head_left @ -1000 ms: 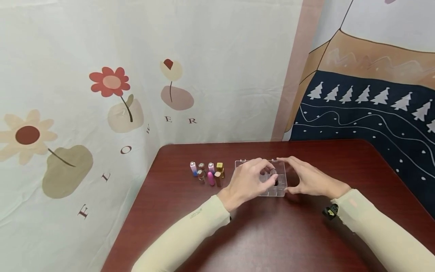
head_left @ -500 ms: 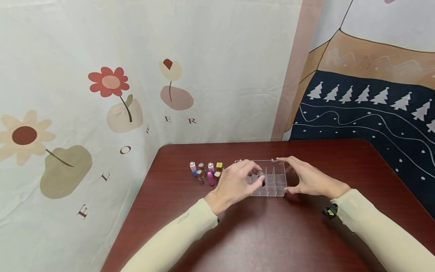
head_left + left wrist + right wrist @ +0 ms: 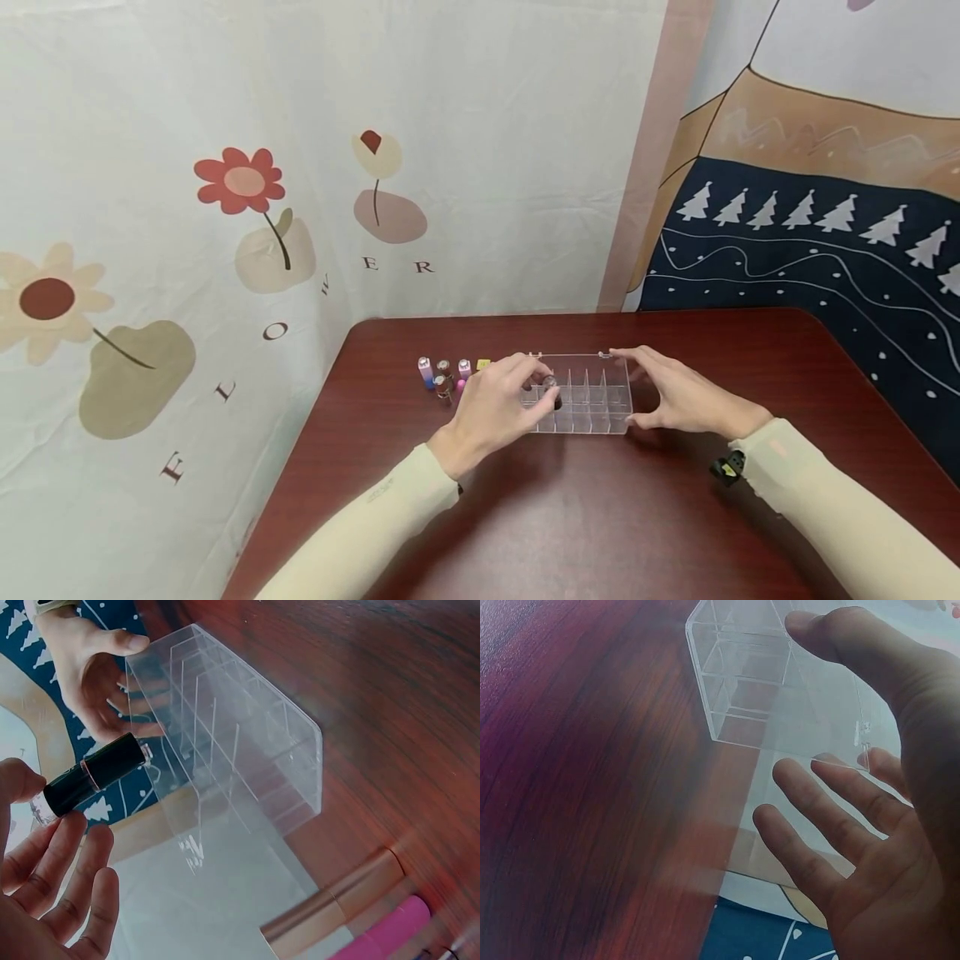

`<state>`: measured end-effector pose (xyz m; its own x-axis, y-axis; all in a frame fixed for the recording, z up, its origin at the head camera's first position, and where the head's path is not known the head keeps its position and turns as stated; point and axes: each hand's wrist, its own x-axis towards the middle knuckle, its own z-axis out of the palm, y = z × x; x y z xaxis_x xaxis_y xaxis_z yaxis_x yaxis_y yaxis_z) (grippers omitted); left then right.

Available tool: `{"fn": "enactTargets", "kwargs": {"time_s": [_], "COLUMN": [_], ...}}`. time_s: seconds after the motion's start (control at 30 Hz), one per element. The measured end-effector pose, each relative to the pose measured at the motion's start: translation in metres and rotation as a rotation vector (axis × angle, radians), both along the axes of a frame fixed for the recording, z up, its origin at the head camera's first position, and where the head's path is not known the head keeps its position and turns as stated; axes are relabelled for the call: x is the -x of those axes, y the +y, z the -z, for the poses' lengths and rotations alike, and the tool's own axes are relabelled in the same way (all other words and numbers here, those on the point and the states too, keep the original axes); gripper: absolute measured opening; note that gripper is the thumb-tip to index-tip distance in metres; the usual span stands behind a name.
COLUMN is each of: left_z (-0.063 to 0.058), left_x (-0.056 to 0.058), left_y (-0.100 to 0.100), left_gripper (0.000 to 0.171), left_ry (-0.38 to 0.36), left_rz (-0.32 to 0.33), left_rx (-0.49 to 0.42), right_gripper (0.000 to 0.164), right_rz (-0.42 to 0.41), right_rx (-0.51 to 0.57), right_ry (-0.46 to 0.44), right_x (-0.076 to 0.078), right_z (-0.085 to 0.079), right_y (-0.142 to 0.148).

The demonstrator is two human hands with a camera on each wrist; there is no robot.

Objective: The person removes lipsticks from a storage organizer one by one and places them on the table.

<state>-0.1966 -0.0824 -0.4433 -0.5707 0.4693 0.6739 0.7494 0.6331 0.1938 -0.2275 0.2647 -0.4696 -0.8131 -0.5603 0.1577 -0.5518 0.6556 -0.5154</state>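
A black lipstick tube (image 3: 94, 774) with a clear end is pinched between the thumb and fingers of my left hand (image 3: 491, 402). Over the left part of a clear divided box (image 3: 592, 400), the left hand holds it tilted, black end towards the box in the left wrist view. My right hand (image 3: 690, 396) steadies the box's right end, thumb (image 3: 829, 634) at the near corner and fingertips by the far one. A clear lid (image 3: 161, 720) stands up along the box's back. The compartments in sight hold nothing; the left hand hides the leftmost ones.
Left of the box several lipstick tubes stand together, among them a white-to-blue one (image 3: 426, 372) and a brown one (image 3: 442, 388). The left wrist view shows a gold tube (image 3: 330, 907) and a pink tube (image 3: 386, 926). A printed curtain (image 3: 480, 208) hangs behind the table (image 3: 600, 517).
My left hand has moved left across the box with the lipstick tube, uncovering the right compartments and covering some of the standing tubes. The right hand has stayed at the box's right end.
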Motion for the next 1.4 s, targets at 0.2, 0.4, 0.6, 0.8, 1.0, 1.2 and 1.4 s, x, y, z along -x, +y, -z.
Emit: {"fn": "enactTargets", "kwargs": {"time_s": [0.2,0.4,0.6,0.8,1.0,1.2,1.4], "left_z": [0.001,0.005,0.007,0.009,0.012,0.014,0.016], "left_x": [-0.002,-0.004,-0.006,-0.006,-0.008,-0.007,-0.007], "left_y": [-0.013,-0.028,-0.043,-0.056,-0.07,-0.084,-0.097], "left_gripper": [0.016,0.017,0.017,0.016,0.016,0.014,0.013], "left_ry": [-0.003,-0.008,0.001,0.0,-0.016,-0.035,-0.065], "left_rz": [-0.034,-0.056,-0.087,-0.104,-0.129,-0.148,-0.176], "left_rx": [-0.004,-0.01,-0.031,-0.041,-0.041,-0.047,-0.05], "right_gripper": [0.107,0.108,0.11,0.108,0.108,0.109,0.109], "right_rz": [-0.009,-0.006,-0.002,-0.004,-0.009,0.001,0.003], "right_rx": [0.005,0.002,-0.006,0.004,0.013,0.006,0.006], "right_ry": [0.017,0.008,-0.013,-0.005,0.004,-0.015,-0.023], "right_x": [0.001,0.001,0.0,0.0,0.0,0.0,0.0], "right_z": [0.001,0.003,0.002,0.001,0.002,0.003,0.003], "right_y": [0.0,0.0,-0.001,-0.001,-0.001,-0.002,-0.001]}}
